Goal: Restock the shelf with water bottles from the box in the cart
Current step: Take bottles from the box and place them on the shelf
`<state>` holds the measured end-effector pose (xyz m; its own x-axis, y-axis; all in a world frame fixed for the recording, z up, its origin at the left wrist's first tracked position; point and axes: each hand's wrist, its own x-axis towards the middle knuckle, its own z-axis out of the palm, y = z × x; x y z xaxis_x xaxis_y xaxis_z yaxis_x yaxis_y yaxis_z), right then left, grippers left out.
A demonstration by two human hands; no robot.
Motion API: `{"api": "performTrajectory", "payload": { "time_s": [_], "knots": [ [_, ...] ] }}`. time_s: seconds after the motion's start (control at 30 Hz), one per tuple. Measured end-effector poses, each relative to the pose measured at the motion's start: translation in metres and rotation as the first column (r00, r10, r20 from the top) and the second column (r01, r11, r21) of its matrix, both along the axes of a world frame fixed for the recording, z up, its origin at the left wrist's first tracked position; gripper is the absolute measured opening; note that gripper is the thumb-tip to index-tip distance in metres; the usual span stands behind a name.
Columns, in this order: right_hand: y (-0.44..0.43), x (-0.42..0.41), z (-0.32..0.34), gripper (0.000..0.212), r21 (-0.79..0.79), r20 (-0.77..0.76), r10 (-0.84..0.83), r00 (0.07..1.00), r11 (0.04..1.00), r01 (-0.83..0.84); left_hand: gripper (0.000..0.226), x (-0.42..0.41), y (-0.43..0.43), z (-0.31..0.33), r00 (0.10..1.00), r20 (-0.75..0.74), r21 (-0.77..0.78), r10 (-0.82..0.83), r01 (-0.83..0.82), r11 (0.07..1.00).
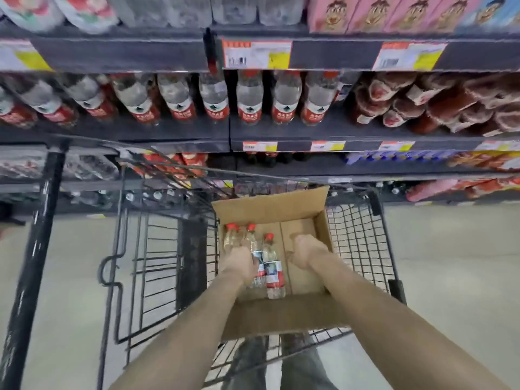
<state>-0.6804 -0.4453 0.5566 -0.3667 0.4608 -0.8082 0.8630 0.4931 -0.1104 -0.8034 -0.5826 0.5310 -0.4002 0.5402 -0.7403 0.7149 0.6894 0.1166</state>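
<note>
An open cardboard box [318, 209] sits in a black wire cart [357, 243]. Three water bottles with red caps and red labels lie in its left half; the rightmost bottle [273, 266] lies free. My left hand [240, 263] is down in the box, fingers closed around the middle bottle [251, 240]. My right hand [305, 250] is inside the box's right half, fingers curled downward over the bare cardboard floor; I see nothing in it. A row of the same water bottles [249, 99] stands on the shelf [281, 133] above the cart.
Dark red packaged goods [439, 102] fill the shelf to the right of the bottles. Pink cartons [380, 12] and clear bottles stand on the top shelf. The cart's black frame post [36, 235] rises at left. Pale floor lies on both sides.
</note>
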Motion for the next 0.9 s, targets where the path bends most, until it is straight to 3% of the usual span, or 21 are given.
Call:
{"api": "performTrajectory", "payload": {
  "time_s": [0.1,0.27,0.4,0.53,0.73,0.8,0.9],
  "knots": [
    [0.005,-0.011,-0.042,0.034,-0.047,0.039,0.059,0.997,0.997,-0.058,0.058,-0.001,0.01,-0.028,0.999,-0.043,-0.038,0.006,-0.008,0.999],
    [0.02,-0.02,-0.115,0.031,-0.07,0.039,0.026,0.999,0.997,-0.023,0.028,0.0,0.032,-0.084,0.996,0.022,-0.08,0.083,-0.081,0.994],
    [0.025,-0.014,-0.173,0.033,-0.148,0.051,-0.09,0.995,0.984,0.097,0.036,0.005,0.041,-0.134,0.997,0.008,-0.165,0.072,-0.07,0.984],
    [0.021,-0.009,-0.206,0.054,-0.264,0.022,-0.229,0.973,0.937,0.227,0.053,0.014,0.045,-0.168,1.0,-0.01,-0.184,0.01,-0.011,0.983],
    [-0.011,-0.014,-0.249,0.11,-0.277,0.067,-0.325,0.943,0.902,0.331,0.048,0.015,0.056,-0.2,0.986,-0.043,-0.156,0.162,-0.167,0.974],
    [-0.018,-0.014,-0.257,0.109,-0.217,0.035,-0.313,0.949,0.925,0.313,0.061,0.016,0.06,-0.209,0.976,-0.035,-0.142,0.213,-0.216,0.966],
    [-0.021,-0.009,-0.264,0.092,-0.205,-0.013,-0.509,0.861,0.844,0.496,0.049,0.014,0.062,-0.214,0.965,-0.027,-0.093,0.259,-0.261,0.961]
  ]
}}
